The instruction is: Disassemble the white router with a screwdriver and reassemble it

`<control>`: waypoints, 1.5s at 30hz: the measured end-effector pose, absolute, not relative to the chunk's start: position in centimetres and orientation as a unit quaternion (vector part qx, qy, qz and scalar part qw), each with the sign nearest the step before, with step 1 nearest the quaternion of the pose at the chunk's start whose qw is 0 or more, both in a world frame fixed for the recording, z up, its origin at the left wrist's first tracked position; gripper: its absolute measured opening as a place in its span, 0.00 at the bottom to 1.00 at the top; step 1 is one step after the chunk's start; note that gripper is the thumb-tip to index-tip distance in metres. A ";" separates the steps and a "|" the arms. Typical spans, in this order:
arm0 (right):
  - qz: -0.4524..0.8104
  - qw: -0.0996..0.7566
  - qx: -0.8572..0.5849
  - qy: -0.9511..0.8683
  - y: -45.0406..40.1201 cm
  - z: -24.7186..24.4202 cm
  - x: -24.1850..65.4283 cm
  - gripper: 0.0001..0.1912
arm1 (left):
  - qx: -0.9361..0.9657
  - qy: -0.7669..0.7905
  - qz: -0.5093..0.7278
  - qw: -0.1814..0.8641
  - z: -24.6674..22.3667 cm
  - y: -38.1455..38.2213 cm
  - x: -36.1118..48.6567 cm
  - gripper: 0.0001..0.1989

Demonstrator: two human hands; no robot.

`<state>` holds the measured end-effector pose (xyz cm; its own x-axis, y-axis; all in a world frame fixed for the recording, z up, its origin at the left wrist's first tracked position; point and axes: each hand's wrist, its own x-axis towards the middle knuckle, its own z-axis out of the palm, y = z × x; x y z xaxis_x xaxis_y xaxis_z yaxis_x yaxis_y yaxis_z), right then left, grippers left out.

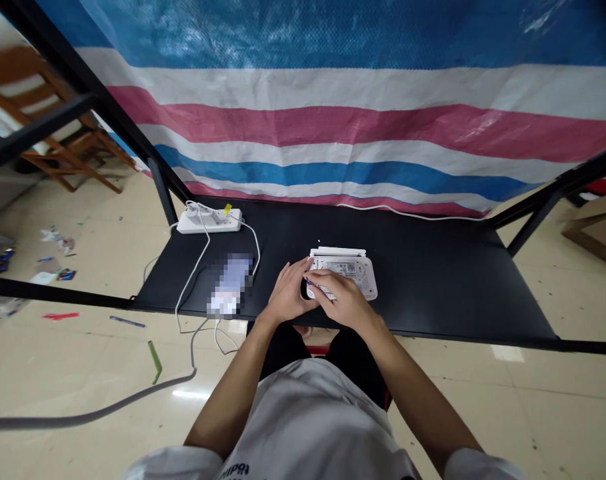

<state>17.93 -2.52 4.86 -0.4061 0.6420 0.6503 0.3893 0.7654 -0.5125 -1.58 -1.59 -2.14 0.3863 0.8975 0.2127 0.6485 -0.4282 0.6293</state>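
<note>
Center of the black table [447,280] — a white vented router [359,275] under both hands, left hand [287,292] curled at its near edge, right hand [343,300] draped across, fingers together; grip hard to judge. Farther left — white power strip [209,221], cables trailing.

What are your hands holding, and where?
The right hand holds a white router by its near edge; the left hand cups a mostly hidden black object.

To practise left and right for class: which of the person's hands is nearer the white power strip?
Left. The left hand is nearer, below and right of the white power strip; the right hand lies farther right, beyond it.
</note>
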 end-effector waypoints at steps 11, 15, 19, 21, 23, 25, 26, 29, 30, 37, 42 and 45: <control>0.118 0.496 -0.316 -0.800 -2.2 4.1 18.1 0.18 | 0.797 0.484 0.269 0.239 -1.3 -1.7 -1.5 0.50; 0.161 0.484 -0.316 -0.800 -2.5 3.9 18.2 0.19 | 0.798 0.486 0.264 0.238 -1.4 -1.7 -1.5 0.49; 0.152 0.494 -0.326 -0.792 -2.6 3.8 17.9 0.17 | 0.800 0.485 0.266 0.235 -1.5 -1.7 -1.5 0.49; 0.137 0.509 -0.327 -0.784 -2.7 4.0 17.9 0.15 | 0.799 0.484 0.269 0.233 -1.6 -1.7 -1.5 0.49; 0.165 0.489 -0.320 -0.795 -2.8 4.3 17.9 0.17 | 0.800 0.484 0.270 0.232 -1.7 -1.6 -1.5 0.49; 0.209 0.456 -0.313 -0.807 -2.9 4.5 17.9 0.19 | 0.800 0.484 0.269 0.230 -1.9 -1.6 -1.5 0.49; 0.222 0.448 -0.311 -0.809 -2.9 4.4 17.9 0.20 | 0.800 0.484 0.269 0.229 -2.0 -1.6 -1.5 0.49; 0.199 0.477 -0.320 -0.794 -2.8 4.1 17.7 0.17 | 0.800 0.482 0.273 0.229 -2.0 -1.6 -1.6 0.50; 0.178 0.493 -0.325 -0.787 -2.8 3.9 17.6 0.16 | 0.800 0.481 0.276 0.230 -1.9 -1.6 -1.6 0.51; 0.237 0.458 -0.326 -0.793 -2.8 4.3 18.0 0.15 | 0.802 0.479 0.271 0.234 -1.8 -1.6 -1.7 0.49; 0.225 0.474 -0.309 -0.793 -2.6 4.3 17.7 0.12 | 0.815 0.469 0.261 0.218 -2.4 -1.6 -1.7 0.56; 0.196 0.503 -0.303 -0.785 -2.3 4.1 17.2 0.10 | 0.818 0.474 0.252 0.206 -2.4 -1.6 -1.3 0.56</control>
<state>17.22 -2.30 4.07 -0.3098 0.6735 0.6712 0.2797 0.7392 -0.6126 -1.34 -1.60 -2.39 0.4234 0.8797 0.2165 0.6716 -0.4651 0.5767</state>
